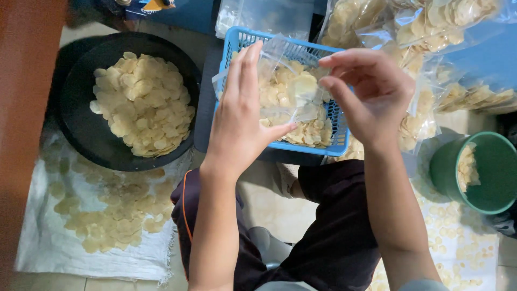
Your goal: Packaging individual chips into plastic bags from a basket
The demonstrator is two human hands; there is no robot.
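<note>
Both hands work one clear bag [288, 89] above the blue basket [336, 141]: left hand [242, 116] clasps its side, right hand [371, 91] pinches the mouth. Advise holding the mouth level, so chips [309, 132] drop back into the basket, not on the floor.

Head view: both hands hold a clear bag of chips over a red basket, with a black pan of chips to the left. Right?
Not quite: the basket is blue, not red. The head view shows both hands, left and right, holding the clear bag over it, black pan to the left.
</note>
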